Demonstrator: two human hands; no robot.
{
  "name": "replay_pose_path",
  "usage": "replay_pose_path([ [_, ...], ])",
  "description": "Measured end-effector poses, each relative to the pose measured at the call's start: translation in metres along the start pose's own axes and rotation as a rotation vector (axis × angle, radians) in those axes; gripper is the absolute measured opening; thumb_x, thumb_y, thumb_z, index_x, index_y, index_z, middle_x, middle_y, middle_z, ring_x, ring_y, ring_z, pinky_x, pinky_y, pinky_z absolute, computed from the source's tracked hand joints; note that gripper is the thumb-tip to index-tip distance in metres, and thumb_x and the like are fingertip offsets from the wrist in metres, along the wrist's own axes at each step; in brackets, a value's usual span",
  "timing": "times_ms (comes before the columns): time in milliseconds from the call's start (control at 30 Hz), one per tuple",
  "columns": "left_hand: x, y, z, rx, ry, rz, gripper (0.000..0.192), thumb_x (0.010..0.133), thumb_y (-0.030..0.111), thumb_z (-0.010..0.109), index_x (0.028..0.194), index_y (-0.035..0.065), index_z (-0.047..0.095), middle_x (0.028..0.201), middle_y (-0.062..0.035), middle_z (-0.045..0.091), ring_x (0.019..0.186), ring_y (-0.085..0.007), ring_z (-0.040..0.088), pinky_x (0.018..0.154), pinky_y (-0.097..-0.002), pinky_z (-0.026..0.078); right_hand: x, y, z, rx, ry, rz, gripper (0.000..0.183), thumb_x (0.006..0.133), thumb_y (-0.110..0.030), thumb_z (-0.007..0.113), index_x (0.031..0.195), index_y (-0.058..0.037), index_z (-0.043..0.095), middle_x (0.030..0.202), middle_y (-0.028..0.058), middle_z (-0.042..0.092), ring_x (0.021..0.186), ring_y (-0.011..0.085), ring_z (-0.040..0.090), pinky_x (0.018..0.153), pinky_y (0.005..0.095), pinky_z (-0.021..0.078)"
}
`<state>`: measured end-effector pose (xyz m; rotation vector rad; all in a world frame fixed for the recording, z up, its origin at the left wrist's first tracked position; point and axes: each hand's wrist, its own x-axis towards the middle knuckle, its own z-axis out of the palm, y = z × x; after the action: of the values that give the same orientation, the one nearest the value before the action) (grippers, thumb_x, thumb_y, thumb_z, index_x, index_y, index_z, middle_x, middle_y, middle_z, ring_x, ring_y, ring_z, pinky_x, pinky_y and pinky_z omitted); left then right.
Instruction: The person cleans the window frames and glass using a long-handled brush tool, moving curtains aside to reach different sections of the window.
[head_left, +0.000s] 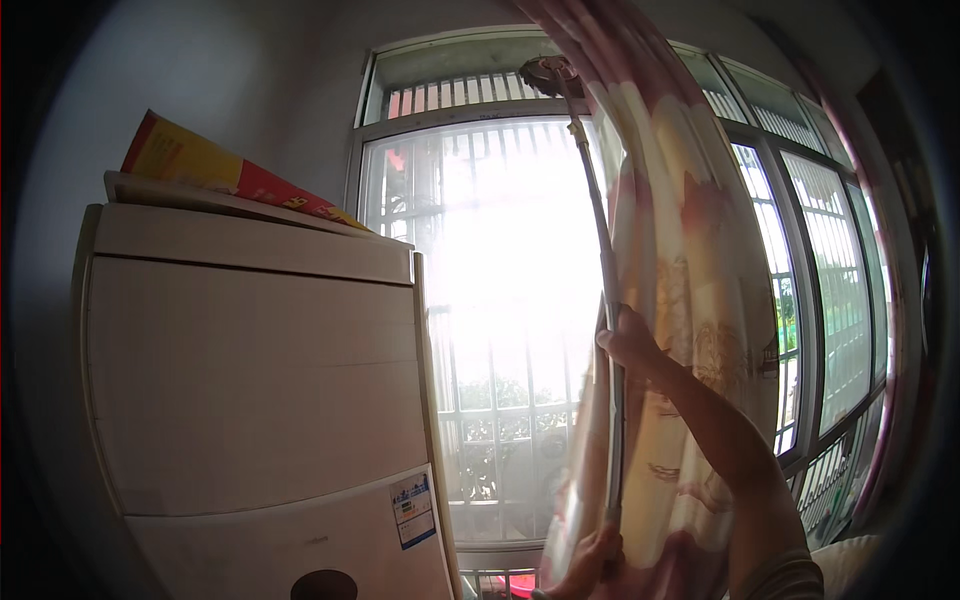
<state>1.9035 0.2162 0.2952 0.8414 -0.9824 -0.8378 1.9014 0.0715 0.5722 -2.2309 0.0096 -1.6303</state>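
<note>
A long metal mop pole (594, 184) runs up in front of the window, tilted slightly left at its top. My right hand (630, 341) grips it about midway, with the arm reaching in from the lower right. Lower down, my left hand (589, 559) is wrapped around the pole near its bottom end. At the top, a round mop head (550, 75) is against or close to the upper window pane (465, 64); contact cannot be told. A patterned curtain (675, 300) in cream and dark pink hangs just right of the pole, partly behind my right hand.
To the left stands a tall white cabinet-like appliance (255, 375) with a label (413, 510). On its top lie a flat panel (247, 208) and a yellow and red package (217, 169). Barred sliding windows (825, 277) continue on the right. Strong glare washes out the middle window.
</note>
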Motion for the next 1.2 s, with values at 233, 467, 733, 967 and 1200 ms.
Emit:
replay_pose_path([
  [233, 0.032, 0.088, -0.031, 0.059, 0.297, 0.143, 0.053, 0.076, 0.058, 0.043, 0.071, 0.0061, 0.045, 0.047, -0.0018, 0.038, 0.033, -0.0084, 0.032, 0.031, -0.0212, 0.022, 0.099, -0.036, 0.045, -0.145, -0.019, -0.005, 0.035, 0.064, -0.01, 0.051, 0.088, 0.0137, 0.044, 0.067, 0.0212, 0.054, 0.06, 0.0287, 0.056, 0.055, 0.0351, 0.0453],
  [467, 0.07, 0.029, -0.046, -0.194, 0.328, 0.217, 0.05, 0.08, 0.055, 0.038, 0.066, 0.0077, 0.042, 0.045, -0.0011, 0.035, 0.033, -0.0094, 0.031, 0.03, -0.0227, 0.022, 0.082, -0.048, 0.111, -0.261, -0.24, -0.138, 0.04, 0.065, -0.016, 0.052, 0.094, 0.01, 0.044, 0.084, 0.0238, 0.054, 0.084, 0.0321, 0.054, 0.073, 0.0369, 0.0433],
  [733, 0.071, 0.126, -0.075, -0.184, 0.056, 0.275, 0.051, 0.082, 0.056, 0.028, 0.053, 0.0148, 0.031, 0.042, 0.0022, 0.023, 0.03, -0.0089, 0.021, 0.029, -0.0233, 0.014, 0.141, -0.129, 0.144, -0.228, -0.278, -0.152, 0.039, 0.064, -0.011, 0.049, 0.101, 0.0024, 0.049, 0.083, 0.0154, 0.059, 0.07, 0.0254, 0.06, 0.063, 0.0344, 0.0468],
  [967, 0.058, 0.218, -0.061, -0.041, 0.105, 0.225, 0.054, 0.078, 0.062, 0.031, 0.06, 0.012, 0.041, 0.043, -0.0016, 0.034, 0.031, -0.0125, 0.029, 0.029, -0.0238, 0.018, 0.212, -0.169, 0.134, -0.164, -0.231, -0.117, 0.037, 0.067, -0.014, 0.046, 0.1, 0.0, 0.053, 0.082, 0.0127, 0.06, 0.075, 0.0244, 0.06, 0.066, 0.0342, 0.0461],
  [1200, 0.087, 0.198, -0.03, 0.009, 0.085, 0.14, 0.052, 0.077, 0.062, 0.031, 0.065, 0.0123, 0.041, 0.044, -0.0021, 0.035, 0.033, -0.0134, 0.032, 0.03, -0.0246, 0.02, 0.205, -0.129, 0.095, -0.186, -0.093, -0.068, 0.032, 0.065, -0.016, 0.047, 0.092, -0.0001, 0.056, 0.089, 0.0154, 0.059, 0.084, 0.0277, 0.057, 0.073, 0.0393, 0.0431],
])
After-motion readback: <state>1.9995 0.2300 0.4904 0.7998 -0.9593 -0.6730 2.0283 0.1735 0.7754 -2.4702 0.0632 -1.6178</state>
